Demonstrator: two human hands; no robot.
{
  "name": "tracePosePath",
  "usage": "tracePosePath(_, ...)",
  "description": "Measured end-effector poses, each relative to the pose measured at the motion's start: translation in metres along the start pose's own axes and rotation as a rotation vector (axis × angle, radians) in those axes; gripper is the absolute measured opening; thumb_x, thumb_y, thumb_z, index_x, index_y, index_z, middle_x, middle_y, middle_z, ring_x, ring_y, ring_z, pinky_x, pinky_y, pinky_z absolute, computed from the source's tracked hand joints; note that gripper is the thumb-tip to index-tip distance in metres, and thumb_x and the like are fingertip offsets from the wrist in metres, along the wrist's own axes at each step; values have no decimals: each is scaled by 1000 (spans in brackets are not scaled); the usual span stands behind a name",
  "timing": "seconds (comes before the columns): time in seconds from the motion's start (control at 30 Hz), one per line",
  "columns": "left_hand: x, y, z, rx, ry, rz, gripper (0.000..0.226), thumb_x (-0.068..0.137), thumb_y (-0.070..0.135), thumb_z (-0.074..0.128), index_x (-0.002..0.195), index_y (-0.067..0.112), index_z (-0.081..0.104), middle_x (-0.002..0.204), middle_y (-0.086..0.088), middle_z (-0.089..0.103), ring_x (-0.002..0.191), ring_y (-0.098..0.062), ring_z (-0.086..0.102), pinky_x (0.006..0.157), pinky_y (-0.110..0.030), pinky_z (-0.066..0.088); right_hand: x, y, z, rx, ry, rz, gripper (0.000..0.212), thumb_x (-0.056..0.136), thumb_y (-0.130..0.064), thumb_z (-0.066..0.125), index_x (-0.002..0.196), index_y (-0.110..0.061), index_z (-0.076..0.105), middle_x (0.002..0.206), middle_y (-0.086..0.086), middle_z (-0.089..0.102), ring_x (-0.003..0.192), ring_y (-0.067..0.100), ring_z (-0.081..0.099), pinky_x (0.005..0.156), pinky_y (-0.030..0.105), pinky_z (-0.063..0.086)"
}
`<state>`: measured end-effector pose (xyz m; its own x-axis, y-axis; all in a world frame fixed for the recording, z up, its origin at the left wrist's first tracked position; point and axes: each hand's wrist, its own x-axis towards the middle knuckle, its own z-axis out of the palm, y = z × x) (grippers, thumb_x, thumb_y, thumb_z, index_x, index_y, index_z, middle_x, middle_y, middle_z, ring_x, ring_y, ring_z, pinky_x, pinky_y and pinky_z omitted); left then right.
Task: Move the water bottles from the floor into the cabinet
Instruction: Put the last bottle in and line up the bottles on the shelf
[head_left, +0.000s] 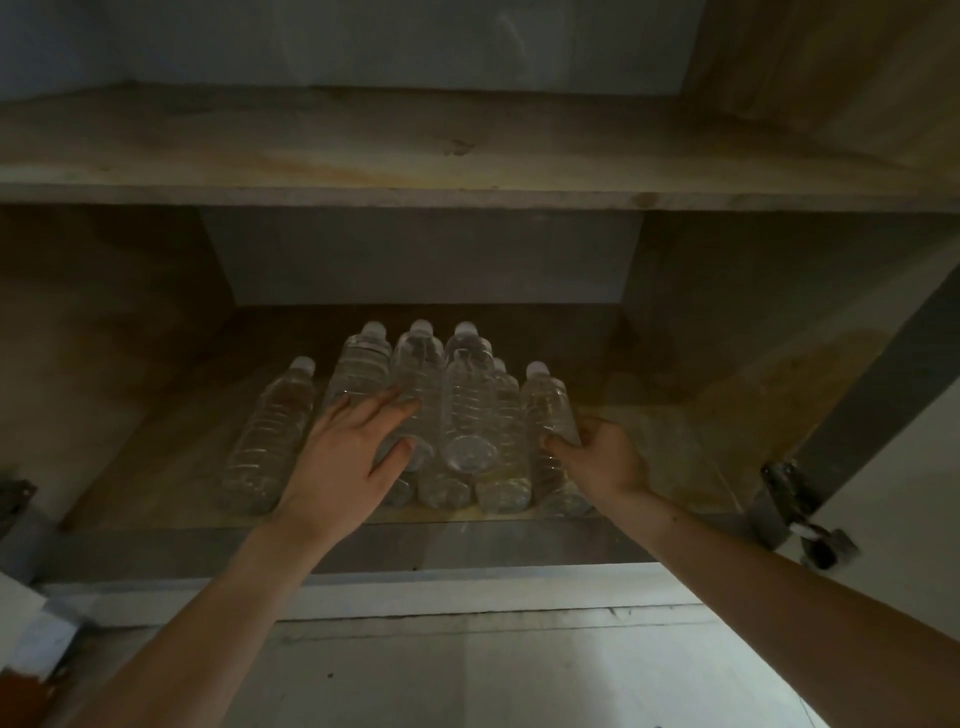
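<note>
Several clear water bottles with white caps lie on their sides on the lower shelf (156, 488) of an open wooden cabinet, caps toward the back. Most form a two-layer stack (467, 410) in the middle. One bottle (272, 436) lies apart on the left. My left hand (353, 452) rests flat with spread fingers on the stack's upper left bottles. My right hand (597, 457) is closed around the rightmost bottle (548, 405) at the edge of the stack.
An upper shelf (467, 150) overhangs the bottles. The open cabinet door with a metal hinge (795, 509) stands at the right, another hinge (13, 499) at the left. Pale floor (519, 675) lies below the cabinet's front edge. The compartment is dim.
</note>
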<state>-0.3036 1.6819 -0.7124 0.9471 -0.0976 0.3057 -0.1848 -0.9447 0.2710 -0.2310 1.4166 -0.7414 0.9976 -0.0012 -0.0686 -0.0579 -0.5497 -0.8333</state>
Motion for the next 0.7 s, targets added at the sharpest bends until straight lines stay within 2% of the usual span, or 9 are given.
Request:
tracePosePath(0.13,0,2,-2,-4,9,12,52,95,50,30,141,31,48,150,8,44,138,-10,38,120,-35,16,5,-1,1,-25,-1,0,16,91,-39,65,95,-24,68,94,-2,70,84,16,62,64,21,41)
tracePosePath(0.2,0,2,-4,2,-19,16,46,100,44,38,143,32,44,153,9,39,141,-11,34,120,-35,15,3,-2,-1,-153,-4,-46,21,93,-45,59,97,-25,66,91,-3,70,84,18,66,71,25,51)
tracePosePath(0.3,-1,3,-12,-20,-30,-13,46,100,39,43,145,31,41,150,8,42,138,-14,38,117,-36,29,-2,-20,-9,-379,90,-238,33,98,-42,51,126,-27,58,116,1,64,102,22,62,85,32,55)
tracePosePath(0.4,-1,6,-28,-14,81,-4,43,97,35,42,139,26,49,136,4,55,125,-15,50,107,-38,41,-14,-56,-14,-462,152,-460,38,100,-31,50,135,-19,54,130,4,57,120,23,52,95,33,48)
tracePosePath(0.53,-7,12,-48,37,159,-2,35,98,29,45,130,20,57,125,1,61,114,-18,54,99,-35,44,-41,-81,-4,-519,121,-634,39,99,-31,49,135,-17,54,127,4,60,115,20,53,94,34,47)
tracePosePath(0.63,-28,5,-63,62,102,-47,34,98,29,46,130,21,57,126,2,59,116,-18,53,98,-37,47,-65,-84,19,-526,52,-721,34,97,-28,53,126,-13,60,120,7,64,109,24,57,89,35,48)
tracePosePath(0.7,-45,-7,-74,73,75,-89,32,99,28,48,129,22,57,124,3,59,111,-16,54,91,-33,49,-77,-83,36,-539,40,-768,32,95,-30,49,117,-12,63,112,7,65,102,24,58,83,34,50)
